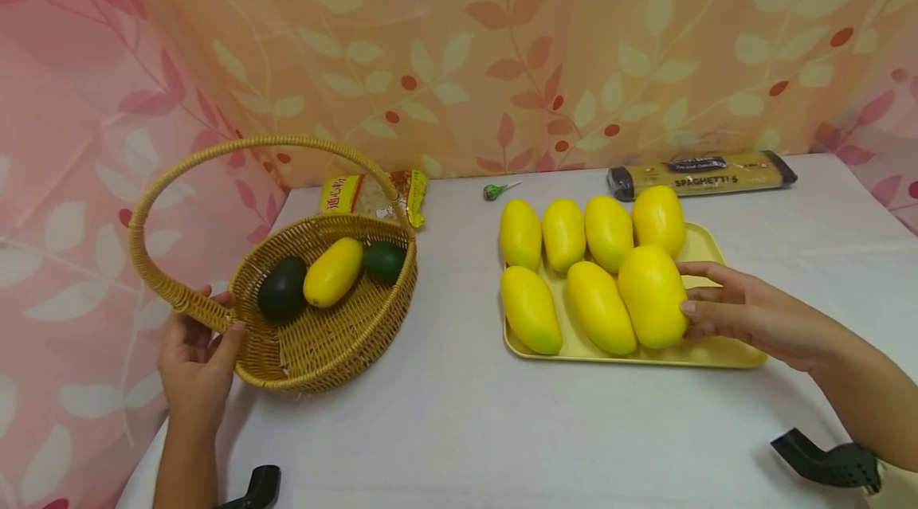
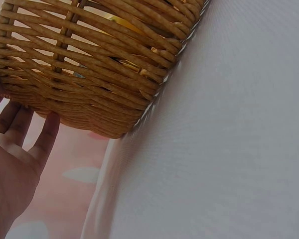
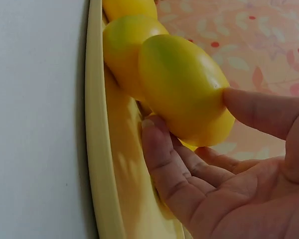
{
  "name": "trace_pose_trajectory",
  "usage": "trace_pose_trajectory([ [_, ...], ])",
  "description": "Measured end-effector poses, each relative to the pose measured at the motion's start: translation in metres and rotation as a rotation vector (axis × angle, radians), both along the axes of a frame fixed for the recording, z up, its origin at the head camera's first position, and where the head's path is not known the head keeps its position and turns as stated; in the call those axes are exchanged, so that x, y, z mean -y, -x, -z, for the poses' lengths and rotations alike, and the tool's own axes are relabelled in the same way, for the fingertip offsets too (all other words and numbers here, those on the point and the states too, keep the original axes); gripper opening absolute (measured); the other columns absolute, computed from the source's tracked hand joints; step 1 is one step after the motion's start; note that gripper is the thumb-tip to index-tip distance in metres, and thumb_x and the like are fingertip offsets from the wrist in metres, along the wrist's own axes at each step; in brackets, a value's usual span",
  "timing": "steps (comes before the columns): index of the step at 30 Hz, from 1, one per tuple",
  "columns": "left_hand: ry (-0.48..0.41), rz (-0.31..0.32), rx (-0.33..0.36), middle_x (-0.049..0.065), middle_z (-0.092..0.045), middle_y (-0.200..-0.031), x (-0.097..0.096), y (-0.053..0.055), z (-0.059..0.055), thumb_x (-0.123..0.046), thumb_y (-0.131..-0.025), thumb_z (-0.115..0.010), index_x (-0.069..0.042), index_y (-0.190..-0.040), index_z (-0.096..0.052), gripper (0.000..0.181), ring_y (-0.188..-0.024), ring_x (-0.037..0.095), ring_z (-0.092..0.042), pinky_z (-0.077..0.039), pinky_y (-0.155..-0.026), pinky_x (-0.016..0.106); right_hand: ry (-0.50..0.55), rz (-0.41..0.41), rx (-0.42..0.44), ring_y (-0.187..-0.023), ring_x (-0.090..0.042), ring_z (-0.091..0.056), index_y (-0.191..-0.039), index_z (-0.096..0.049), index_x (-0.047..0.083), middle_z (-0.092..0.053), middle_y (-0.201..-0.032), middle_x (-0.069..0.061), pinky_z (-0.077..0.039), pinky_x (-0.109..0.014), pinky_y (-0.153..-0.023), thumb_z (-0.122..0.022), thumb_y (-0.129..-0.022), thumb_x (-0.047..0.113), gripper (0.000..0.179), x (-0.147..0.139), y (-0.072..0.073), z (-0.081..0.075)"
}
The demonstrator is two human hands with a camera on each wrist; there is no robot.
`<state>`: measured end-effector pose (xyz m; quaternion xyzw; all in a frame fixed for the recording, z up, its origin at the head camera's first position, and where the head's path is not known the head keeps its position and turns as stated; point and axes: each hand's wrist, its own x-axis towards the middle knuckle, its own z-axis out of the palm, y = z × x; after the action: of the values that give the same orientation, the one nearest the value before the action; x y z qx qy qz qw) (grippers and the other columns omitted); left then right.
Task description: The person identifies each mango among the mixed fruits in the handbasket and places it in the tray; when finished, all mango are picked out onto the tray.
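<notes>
On the left stands a wicker basket (image 1: 351, 350) with a tall arched handle. My left hand (image 1: 195, 358) grips its rim at the handle's base, thumb on top; in the left wrist view its fingers (image 2: 47, 137) lie against the outer weave. Inside the basket are a yellow mango (image 1: 333, 273), a blackish avocado (image 1: 282, 289) and a dark green avocado (image 1: 383, 261). My right hand (image 1: 746, 314) holds another mango (image 1: 653, 298) between thumb and fingers, over the right part of a pale yellow tray (image 1: 724, 354). Several more mangoes (image 1: 601, 307) lie on that tray in two rows.
A yellow pasta bag (image 1: 340, 194) lies behind the basket. At the back sit a small green-wrapped lollipop (image 1: 493, 191) and a spaghetti packet (image 1: 706, 176) behind the tray. White cloth (image 1: 459, 413) covers the table, with patterned curtains (image 1: 459, 55) along its back and sides.
</notes>
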<state>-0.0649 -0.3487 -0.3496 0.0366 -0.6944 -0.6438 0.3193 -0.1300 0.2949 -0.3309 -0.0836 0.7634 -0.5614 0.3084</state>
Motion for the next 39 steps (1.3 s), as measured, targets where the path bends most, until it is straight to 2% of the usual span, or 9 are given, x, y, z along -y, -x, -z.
trace_pose_trajectory([
  [8, 0.014, -0.005, 0.004, 0.014, -0.063, -0.122, -0.001, 0.0, 0.0, 0.022, -0.087, -0.06, -0.001, -0.137, -0.055, 0.056, -0.117, 0.022, -0.059, -0.049, -0.093, 0.017, -0.007, -0.037, 0.09, -0.105, -0.035, -0.065, -0.155, -0.006, 0.002, -0.058, -0.129, -0.015, -0.056, -0.034, -0.09, -0.05, -0.105, 0.018, 0.069, -0.005, 0.003, 0.007],
  [20, 0.011, -0.015, 0.016, 0.016, -0.062, -0.123, -0.001, -0.001, -0.002, 0.021, -0.087, -0.061, -0.002, -0.138, -0.055, 0.056, -0.118, 0.023, -0.058, -0.049, -0.093, 0.016, 0.069, -0.031, 0.073, -0.104, -0.036, -0.067, -0.154, -0.01, 0.0, -0.058, -0.125, -0.018, -0.057, -0.041, -0.088, -0.053, -0.104, 0.014, 0.068, 0.013, -0.001, 0.009],
  [31, 0.016, -0.025, 0.033, 0.016, -0.062, -0.123, -0.001, -0.001, -0.002, 0.02, -0.087, -0.062, -0.002, -0.138, -0.055, 0.055, -0.118, 0.023, -0.058, -0.049, -0.093, 0.016, -0.067, 0.027, 0.006, -0.097, -0.034, -0.067, -0.154, -0.016, -0.002, -0.052, -0.122, -0.023, -0.059, -0.038, -0.083, -0.061, -0.1, 0.021, 0.074, 0.021, -0.003, 0.007],
  [39, 0.015, -0.027, 0.046, 0.017, -0.061, -0.125, -0.001, -0.001, -0.002, 0.018, -0.088, -0.062, -0.004, -0.138, -0.055, 0.055, -0.12, 0.024, -0.056, -0.048, -0.095, 0.017, -0.201, 0.025, -0.062, -0.089, -0.031, -0.065, -0.154, -0.021, -0.002, -0.053, -0.122, -0.022, -0.059, -0.035, -0.078, -0.064, -0.098, 0.028, 0.076, 0.02, -0.001, 0.005],
])
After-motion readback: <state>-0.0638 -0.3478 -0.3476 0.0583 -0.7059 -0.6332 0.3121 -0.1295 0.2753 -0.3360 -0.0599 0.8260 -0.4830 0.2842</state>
